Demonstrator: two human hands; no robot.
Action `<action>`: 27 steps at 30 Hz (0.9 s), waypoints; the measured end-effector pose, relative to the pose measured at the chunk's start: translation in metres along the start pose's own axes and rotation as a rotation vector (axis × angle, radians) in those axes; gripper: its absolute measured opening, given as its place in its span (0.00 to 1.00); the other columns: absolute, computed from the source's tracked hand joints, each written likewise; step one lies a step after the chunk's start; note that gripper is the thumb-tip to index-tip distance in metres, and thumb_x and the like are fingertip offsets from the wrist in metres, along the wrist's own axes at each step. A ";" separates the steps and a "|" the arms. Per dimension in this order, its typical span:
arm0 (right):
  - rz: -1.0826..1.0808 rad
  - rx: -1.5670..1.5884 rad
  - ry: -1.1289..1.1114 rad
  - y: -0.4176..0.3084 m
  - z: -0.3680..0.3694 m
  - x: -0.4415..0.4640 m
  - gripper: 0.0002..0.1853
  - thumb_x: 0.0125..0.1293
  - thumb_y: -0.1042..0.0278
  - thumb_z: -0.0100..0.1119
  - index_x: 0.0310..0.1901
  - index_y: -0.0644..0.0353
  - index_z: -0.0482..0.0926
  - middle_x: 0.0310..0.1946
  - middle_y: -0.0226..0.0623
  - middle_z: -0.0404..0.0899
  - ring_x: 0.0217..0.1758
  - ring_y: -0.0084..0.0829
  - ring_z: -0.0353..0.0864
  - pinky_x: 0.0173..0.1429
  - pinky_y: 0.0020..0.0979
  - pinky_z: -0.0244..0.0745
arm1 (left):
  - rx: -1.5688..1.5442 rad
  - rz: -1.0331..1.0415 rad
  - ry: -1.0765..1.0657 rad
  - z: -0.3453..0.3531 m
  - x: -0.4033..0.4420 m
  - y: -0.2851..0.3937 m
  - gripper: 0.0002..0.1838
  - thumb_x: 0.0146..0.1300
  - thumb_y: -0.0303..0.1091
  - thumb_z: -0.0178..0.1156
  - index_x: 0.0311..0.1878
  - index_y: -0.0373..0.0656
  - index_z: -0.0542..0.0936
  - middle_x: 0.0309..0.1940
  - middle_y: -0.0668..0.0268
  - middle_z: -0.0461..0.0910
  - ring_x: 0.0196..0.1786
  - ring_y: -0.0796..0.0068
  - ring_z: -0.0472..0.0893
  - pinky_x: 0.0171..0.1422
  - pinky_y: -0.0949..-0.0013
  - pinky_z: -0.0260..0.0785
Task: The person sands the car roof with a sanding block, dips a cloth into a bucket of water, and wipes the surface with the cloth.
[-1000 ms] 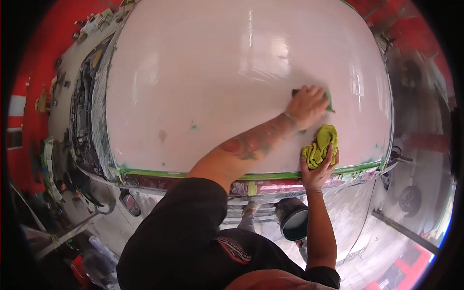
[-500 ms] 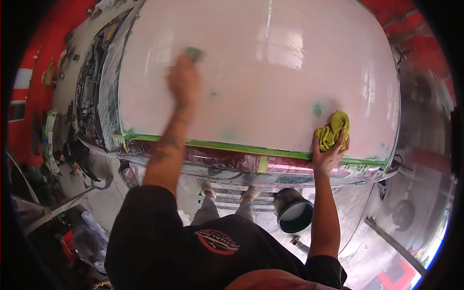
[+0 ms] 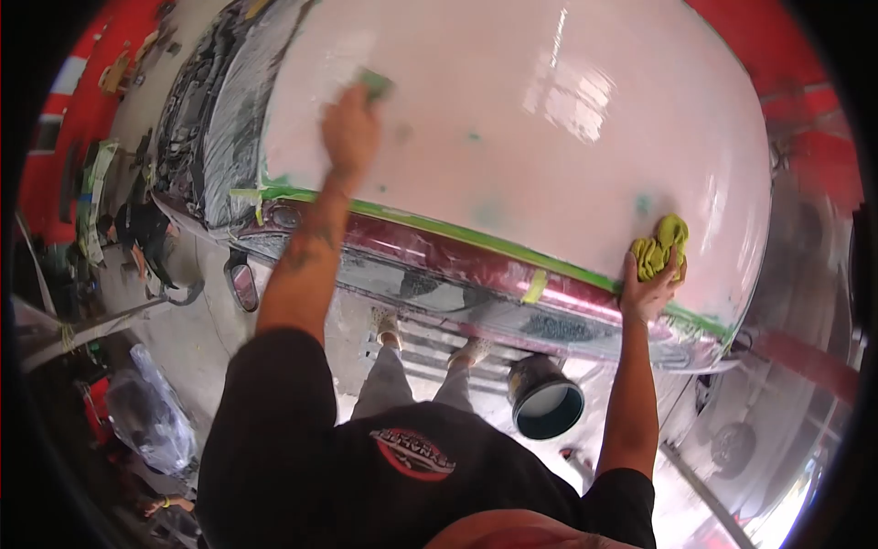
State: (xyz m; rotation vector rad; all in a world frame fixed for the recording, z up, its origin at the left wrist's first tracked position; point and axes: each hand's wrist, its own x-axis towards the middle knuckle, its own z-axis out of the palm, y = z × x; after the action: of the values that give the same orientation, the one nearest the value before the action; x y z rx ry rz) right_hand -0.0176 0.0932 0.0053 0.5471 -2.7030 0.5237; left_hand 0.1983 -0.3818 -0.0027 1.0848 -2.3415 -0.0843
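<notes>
The wet, pale pink roof (image 3: 430, 119) of a car fills the upper middle of the head view, with a few green patches on it. My left hand (image 3: 350, 133) is closed on a small green sanding block (image 3: 374, 85), slightly blurred, against the roof towards the windshield. At the right, near the roof's edge, my right hand (image 3: 651, 291) grips a crumpled yellow-green cloth (image 3: 660, 249) resting on the pink surface. Green masking tape (image 3: 494, 242) runs along the roof's near edge, above the dark red side of the car.
My feet stand on a slatted platform (image 3: 425, 352) beside the car. A dark bucket (image 3: 547, 403) with whitish liquid stands right of my legs. Clear plastic (image 3: 240, 128) covers the windshield side. Another person (image 3: 144, 240) bends over at the far left.
My view has turned, so the car sits tilted and further right. My left hand with the sanding block has shifted along the roof; my right hand still holds the cloth by the roof edge.
</notes>
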 end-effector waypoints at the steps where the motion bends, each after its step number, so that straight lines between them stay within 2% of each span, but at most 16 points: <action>1: -0.060 0.099 -0.004 0.005 -0.001 0.013 0.49 0.48 0.38 0.77 0.69 0.52 0.67 0.70 0.62 0.57 0.69 0.62 0.66 0.66 0.56 0.69 | -0.155 0.121 0.019 -0.016 -0.028 0.024 0.18 0.59 0.38 0.66 0.52 0.44 0.78 0.47 0.60 0.82 0.43 0.51 0.80 0.49 0.48 0.71; 2: -0.188 -0.036 0.039 0.012 0.003 0.029 0.51 0.45 0.36 0.78 0.69 0.54 0.68 0.71 0.64 0.56 0.72 0.60 0.63 0.68 0.56 0.68 | -0.169 0.233 -0.066 -0.016 -0.055 0.025 0.20 0.59 0.37 0.67 0.54 0.45 0.78 0.50 0.60 0.81 0.46 0.52 0.81 0.52 0.49 0.71; 3: -0.228 0.095 0.013 0.000 0.005 0.044 0.51 0.46 0.36 0.78 0.68 0.55 0.68 0.71 0.64 0.57 0.73 0.59 0.63 0.68 0.55 0.68 | -0.260 0.311 -0.101 -0.037 -0.078 0.035 0.23 0.59 0.36 0.66 0.58 0.44 0.77 0.58 0.57 0.79 0.56 0.50 0.78 0.62 0.51 0.68; 6: -0.324 0.199 -0.056 -0.033 0.013 0.074 0.46 0.48 0.42 0.79 0.66 0.56 0.71 0.70 0.61 0.61 0.74 0.56 0.61 0.68 0.51 0.69 | -0.244 0.330 -0.269 -0.056 -0.072 -0.012 0.25 0.60 0.37 0.66 0.62 0.44 0.76 0.62 0.57 0.77 0.61 0.53 0.76 0.64 0.52 0.67; 8: -0.208 0.029 -0.175 -0.068 0.017 0.090 0.37 0.48 0.50 0.80 0.60 0.55 0.78 0.64 0.59 0.68 0.68 0.55 0.68 0.64 0.49 0.72 | -0.208 0.203 -0.199 -0.047 -0.031 -0.051 0.26 0.62 0.38 0.65 0.64 0.44 0.75 0.61 0.55 0.77 0.58 0.50 0.76 0.63 0.51 0.68; 9: -0.217 0.138 -0.153 -0.083 0.029 0.095 0.28 0.49 0.55 0.78 0.52 0.54 0.83 0.56 0.56 0.73 0.60 0.55 0.75 0.59 0.49 0.75 | -0.205 0.139 -0.189 -0.040 -0.008 -0.067 0.26 0.62 0.37 0.65 0.64 0.44 0.75 0.60 0.55 0.77 0.58 0.49 0.76 0.63 0.51 0.68; 10: -0.302 0.191 -0.128 -0.108 0.037 0.094 0.22 0.50 0.55 0.77 0.45 0.56 0.84 0.51 0.55 0.76 0.53 0.54 0.78 0.55 0.49 0.76 | -0.203 0.078 -0.183 -0.038 0.007 -0.079 0.26 0.62 0.37 0.64 0.63 0.44 0.75 0.60 0.55 0.78 0.57 0.48 0.76 0.62 0.51 0.68; 14: -0.432 0.376 -0.206 -0.270 0.088 0.070 0.19 0.50 0.65 0.73 0.44 0.58 0.81 0.45 0.48 0.74 0.44 0.47 0.79 0.50 0.43 0.78 | -0.187 0.031 -0.239 -0.041 -0.015 -0.085 0.26 0.63 0.36 0.64 0.64 0.44 0.74 0.60 0.53 0.76 0.58 0.48 0.75 0.63 0.50 0.68; 15: -0.379 0.513 -0.391 -0.315 0.109 0.067 0.20 0.48 0.67 0.72 0.45 0.58 0.81 0.46 0.47 0.74 0.42 0.48 0.79 0.48 0.43 0.79 | -0.203 0.080 -0.205 -0.046 -0.036 -0.086 0.27 0.62 0.36 0.65 0.65 0.44 0.74 0.61 0.53 0.75 0.59 0.48 0.74 0.63 0.50 0.67; 16: -0.721 0.411 -0.283 -0.356 0.132 0.069 0.21 0.47 0.67 0.72 0.47 0.55 0.81 0.47 0.47 0.75 0.42 0.51 0.80 0.47 0.44 0.80 | -0.218 0.129 -0.168 -0.050 -0.050 -0.090 0.28 0.62 0.36 0.65 0.66 0.44 0.74 0.61 0.52 0.73 0.60 0.47 0.74 0.64 0.49 0.67; 19: -0.628 0.320 -0.299 -0.462 0.148 0.054 0.22 0.47 0.67 0.72 0.48 0.53 0.81 0.50 0.47 0.75 0.44 0.52 0.80 0.48 0.45 0.80 | -0.302 0.214 -0.235 -0.064 -0.062 -0.117 0.29 0.62 0.35 0.65 0.67 0.45 0.73 0.63 0.52 0.71 0.61 0.48 0.72 0.64 0.49 0.67; 21: -0.509 0.371 -0.372 -0.475 0.144 0.043 0.23 0.48 0.66 0.73 0.48 0.52 0.81 0.53 0.48 0.74 0.50 0.52 0.79 0.53 0.45 0.78 | -0.262 0.228 -0.214 -0.053 -0.042 -0.133 0.28 0.62 0.35 0.64 0.67 0.45 0.73 0.62 0.52 0.72 0.61 0.48 0.73 0.64 0.49 0.67; 22: -0.576 0.414 -0.295 -0.458 0.144 0.033 0.24 0.48 0.65 0.74 0.49 0.52 0.81 0.55 0.49 0.73 0.53 0.53 0.77 0.56 0.45 0.77 | -0.231 0.235 -0.191 -0.044 -0.028 -0.139 0.28 0.63 0.35 0.63 0.66 0.45 0.73 0.62 0.52 0.73 0.60 0.48 0.73 0.64 0.50 0.68; 23: -0.646 0.452 -0.214 -0.430 0.141 0.022 0.24 0.48 0.64 0.75 0.50 0.52 0.81 0.56 0.50 0.72 0.57 0.53 0.75 0.59 0.45 0.76 | -0.143 0.152 -0.237 -0.033 -0.002 -0.143 0.25 0.65 0.36 0.61 0.65 0.45 0.74 0.59 0.51 0.75 0.58 0.47 0.75 0.62 0.50 0.69; 25: -0.657 0.417 -0.152 -0.371 0.119 -0.002 0.25 0.50 0.63 0.77 0.52 0.51 0.80 0.59 0.51 0.71 0.62 0.54 0.71 0.63 0.46 0.73 | -0.138 0.067 -0.057 0.000 0.053 -0.159 0.24 0.65 0.40 0.62 0.62 0.44 0.76 0.55 0.51 0.79 0.55 0.48 0.77 0.57 0.49 0.71; 27: -0.510 0.385 -0.185 -0.309 0.088 -0.022 0.26 0.51 0.63 0.77 0.53 0.51 0.79 0.60 0.53 0.70 0.64 0.55 0.70 0.65 0.47 0.71 | -0.091 0.013 -0.098 0.004 0.079 -0.158 0.24 0.65 0.41 0.63 0.62 0.44 0.76 0.54 0.52 0.79 0.55 0.48 0.77 0.57 0.50 0.71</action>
State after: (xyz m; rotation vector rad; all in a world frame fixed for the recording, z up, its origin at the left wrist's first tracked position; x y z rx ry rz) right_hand 0.1116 -0.2022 0.0083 1.3973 -2.4803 0.8793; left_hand 0.2630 -0.5456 -0.0136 1.0426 -2.4056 -0.2422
